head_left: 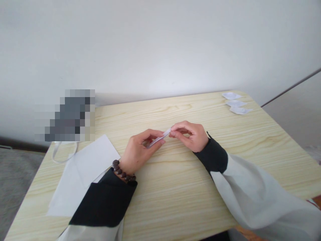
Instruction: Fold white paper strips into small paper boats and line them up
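A narrow folded piece of white paper [166, 133] is held between my two hands above the middle of the table. My left hand [141, 147], with a dark bead bracelet [122, 173] at the wrist, pinches its near end between thumb and fingers. At the far tip, my right hand [189, 134] grips the paper with thumb and forefinger, the other fingers curled in. The paper slants up to the right, and part of it is hidden by the left fingers.
Several white paper sheets [94, 160] lie at the left, partly under my left sleeve. Behind them are a pixelated dark object [70, 115] and a white cord [54, 155]. Three folded white paper shapes [237, 103] rest at the table's [175, 201] back right corner. A wall [160, 50] stands behind.
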A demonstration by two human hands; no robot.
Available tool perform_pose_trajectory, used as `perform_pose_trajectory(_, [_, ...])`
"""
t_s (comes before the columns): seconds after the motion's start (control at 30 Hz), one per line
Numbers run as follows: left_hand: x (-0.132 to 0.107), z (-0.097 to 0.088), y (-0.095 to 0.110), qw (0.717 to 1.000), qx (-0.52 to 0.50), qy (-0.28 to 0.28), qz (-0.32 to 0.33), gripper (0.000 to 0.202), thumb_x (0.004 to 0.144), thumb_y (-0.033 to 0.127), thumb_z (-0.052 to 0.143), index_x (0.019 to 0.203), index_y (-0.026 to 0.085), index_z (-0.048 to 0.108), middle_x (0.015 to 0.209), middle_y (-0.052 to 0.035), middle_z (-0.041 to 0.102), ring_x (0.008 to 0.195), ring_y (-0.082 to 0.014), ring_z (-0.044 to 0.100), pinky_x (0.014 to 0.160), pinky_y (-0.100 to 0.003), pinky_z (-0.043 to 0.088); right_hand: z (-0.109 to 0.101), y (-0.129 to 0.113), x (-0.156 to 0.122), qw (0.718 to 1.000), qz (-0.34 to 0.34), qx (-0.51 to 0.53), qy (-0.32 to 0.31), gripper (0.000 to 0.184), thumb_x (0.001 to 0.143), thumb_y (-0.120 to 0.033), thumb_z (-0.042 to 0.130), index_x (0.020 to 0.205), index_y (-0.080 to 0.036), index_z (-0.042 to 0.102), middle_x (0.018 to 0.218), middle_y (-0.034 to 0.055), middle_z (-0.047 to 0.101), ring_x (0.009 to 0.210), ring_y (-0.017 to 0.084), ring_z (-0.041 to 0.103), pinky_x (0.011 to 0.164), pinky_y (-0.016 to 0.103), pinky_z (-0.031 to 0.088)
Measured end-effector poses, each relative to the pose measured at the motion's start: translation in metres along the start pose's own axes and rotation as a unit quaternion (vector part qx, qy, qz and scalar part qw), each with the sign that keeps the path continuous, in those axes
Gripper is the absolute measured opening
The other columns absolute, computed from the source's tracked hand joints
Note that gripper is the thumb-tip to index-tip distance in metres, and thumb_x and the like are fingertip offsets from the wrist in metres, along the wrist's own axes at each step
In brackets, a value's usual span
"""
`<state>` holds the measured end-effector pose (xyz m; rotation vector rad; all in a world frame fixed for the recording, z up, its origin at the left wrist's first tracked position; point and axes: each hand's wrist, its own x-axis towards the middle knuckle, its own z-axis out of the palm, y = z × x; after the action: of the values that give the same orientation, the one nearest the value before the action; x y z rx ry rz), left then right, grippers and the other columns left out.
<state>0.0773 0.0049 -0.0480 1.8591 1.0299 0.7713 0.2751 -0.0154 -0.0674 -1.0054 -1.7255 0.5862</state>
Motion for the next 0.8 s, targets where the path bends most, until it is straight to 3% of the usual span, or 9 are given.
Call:
perform_pose_trajectory(0.37, [-0.001, -0.0003, 0.0061, 0.996, 0.081, 0.021, 0.021, 0.02, 0.083, 0.035, 0.058, 0.091, 0.019, 0.068, 0.086, 0.0001, 0.072, 0.076, -0.0149, 0.064, 0.067, -0.022, 0.046, -0.0026, -0.0015, 0.0037, 0.992, -0.096, -0.081, -0.023, 0.011, 0.085, -0.012, 0.056, 0.09, -0.016, 0.064, 0.095, 0.0091, 0.07, 0.087, 0.012, 0.066, 0.071, 0.021, 0.059])
perform_pose_trajectory(0.63, [-0.003, 0.0018, 0.003, 0.985, 0.161, 0.027, 0.056, 0.027, 0.078, 0.039, 0.064, 0.092, 0.017, 0.067, 0.079, -0.0005, 0.07, 0.067, -0.0136, 0.061, 0.061, -0.022, 0.045, -0.001, 0.0003, 0.0024, 0.997, -0.051, -0.052, 0.0, 0.009, 0.086, -0.016, 0.056, 0.09, -0.017, 0.064, 0.098, 0.0081, 0.067, 0.082, 0.012, 0.067, 0.063, 0.021, 0.06])
perform_pose_trajectory(0.8, [-0.0031, 0.0012, 0.0049, 0.987, 0.149, 0.063, 0.022, 0.019, 0.081, 0.035, 0.059, 0.086, 0.018, 0.068, 0.072, 0.002, 0.069, 0.06, -0.0111, 0.058, 0.057, -0.021, 0.042, -0.001, -0.0006, 0.0011, 0.996, -0.05, -0.047, 0.052, 0.01, 0.08, -0.021, 0.065, 0.089, -0.019, 0.062, 0.108, 0.0077, 0.065, 0.071, 0.01, 0.067, 0.058, 0.022, 0.061])
